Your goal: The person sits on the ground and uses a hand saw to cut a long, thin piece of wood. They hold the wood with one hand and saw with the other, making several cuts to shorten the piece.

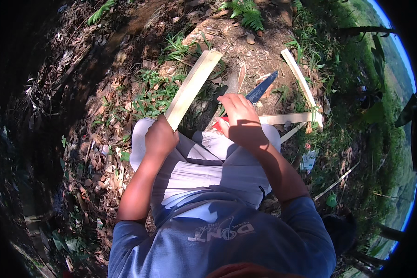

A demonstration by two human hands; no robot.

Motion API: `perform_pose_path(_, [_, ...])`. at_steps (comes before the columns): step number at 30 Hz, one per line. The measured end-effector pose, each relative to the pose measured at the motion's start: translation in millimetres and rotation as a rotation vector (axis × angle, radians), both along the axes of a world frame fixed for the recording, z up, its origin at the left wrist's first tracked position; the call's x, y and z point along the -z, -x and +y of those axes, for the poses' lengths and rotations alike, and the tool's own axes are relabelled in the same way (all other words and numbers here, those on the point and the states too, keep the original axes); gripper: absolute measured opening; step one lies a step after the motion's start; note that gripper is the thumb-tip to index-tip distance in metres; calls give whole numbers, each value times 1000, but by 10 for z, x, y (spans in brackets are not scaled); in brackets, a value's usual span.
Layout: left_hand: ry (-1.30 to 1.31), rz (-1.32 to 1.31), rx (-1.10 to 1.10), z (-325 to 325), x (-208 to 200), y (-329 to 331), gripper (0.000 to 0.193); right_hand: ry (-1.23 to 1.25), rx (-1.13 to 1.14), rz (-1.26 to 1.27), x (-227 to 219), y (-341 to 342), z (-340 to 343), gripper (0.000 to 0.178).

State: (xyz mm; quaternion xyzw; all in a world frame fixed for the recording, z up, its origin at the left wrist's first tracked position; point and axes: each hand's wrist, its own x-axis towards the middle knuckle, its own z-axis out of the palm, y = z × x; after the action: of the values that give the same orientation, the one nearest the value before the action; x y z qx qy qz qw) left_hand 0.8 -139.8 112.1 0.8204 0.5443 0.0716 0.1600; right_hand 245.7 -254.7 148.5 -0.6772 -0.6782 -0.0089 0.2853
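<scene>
Over the lap [194, 176], the left hand [161, 139] is closed around the near end of a pale wooden slat [193, 88], extending forward. The right hand [241, 121] is curled around the red handle [217, 125] of a blue-bladed tool [263, 88], pointing forward-right.

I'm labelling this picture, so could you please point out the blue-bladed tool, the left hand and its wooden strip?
Blue-bladed tool [263, 86]: head view, on the blade.
Left hand [161, 139]: head view, its back.
Wooden strip [192, 88]: head view, broad face.
</scene>
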Motion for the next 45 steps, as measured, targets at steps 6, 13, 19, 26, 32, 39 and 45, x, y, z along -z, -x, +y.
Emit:
perform_pose_path(6, [-71, 57, -9, 259, 235, 120, 39, 583, 193, 260, 1906, -129, -11, 44])
perform_pose_path(13, [7, 157, 63, 225, 426, 33, 42, 465, 407, -74, 2502, 111, -7, 32])
perform_pose_path(19, [-15, 193, 76, 129, 571, -67, 37, 420, 390, -112, 2531, 130, 116, 20])
perform_pose_path(26, [-70, 262, 121, 30, 708, -156, 33, 389, 485, 205, 2280, 121, 19, 38])
perform_pose_path(32, [-192, 291, 232, -73, 972, -183, 25, 1, 559, 117, 1794, 204, -232, 51])
perform_pose_path(39, [-335, 443, 312, -127, 1073, -239, 18, 244, 643, 90, 608, -98, -1253, 46])
perform_pose_path(45, [-308, 476, 269, -66, 1151, -325, 23, 516, 1015, 341, 361, -312, -1787, 44])
